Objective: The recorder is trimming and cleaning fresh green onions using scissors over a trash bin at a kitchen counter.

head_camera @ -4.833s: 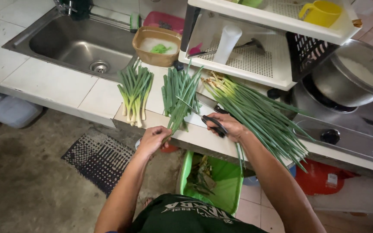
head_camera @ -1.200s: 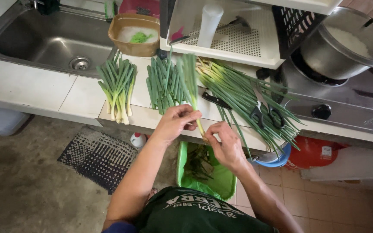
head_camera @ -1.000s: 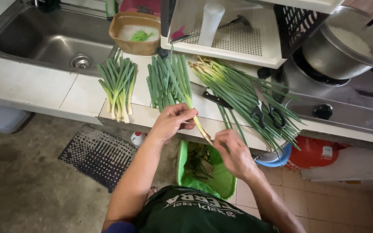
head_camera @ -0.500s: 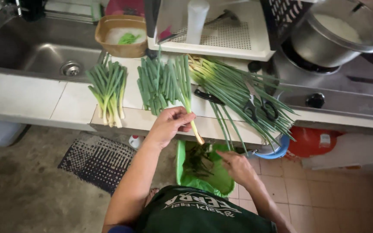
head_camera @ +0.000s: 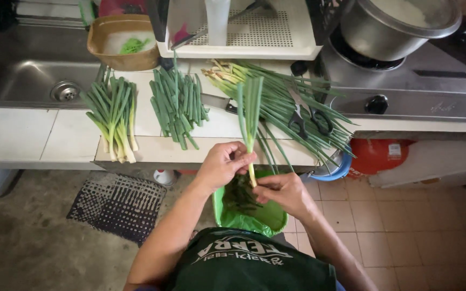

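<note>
My left hand (head_camera: 223,163) holds a single spring onion (head_camera: 250,116) by its pale lower stalk, the green leaves pointing away over the counter. At the white root end, my right hand (head_camera: 281,191) pinches the same stalk from below. Both hands hover over a green bin (head_camera: 268,220) that holds dark green trimmings. On the tiled counter (head_camera: 25,134) lie a bundle of cleaned spring onions (head_camera: 113,116) on the left, a pile of cut green leaves (head_camera: 178,105) in the middle, and a long heap of spring onions (head_camera: 292,105) on the right.
Black-handled scissors (head_camera: 309,118) and a knife (head_camera: 218,102) rest among the right heap. A steel sink (head_camera: 33,75) and a brown bowl (head_camera: 115,46) sit at the left, a white dish rack (head_camera: 244,32) behind, a pot (head_camera: 400,24) on the stove. A red container (head_camera: 376,156) and a black floor mat (head_camera: 117,202) are below.
My right hand came up from the green bin to the root end of the spring onion. My left hand drew the onion closer, over the bin.
</note>
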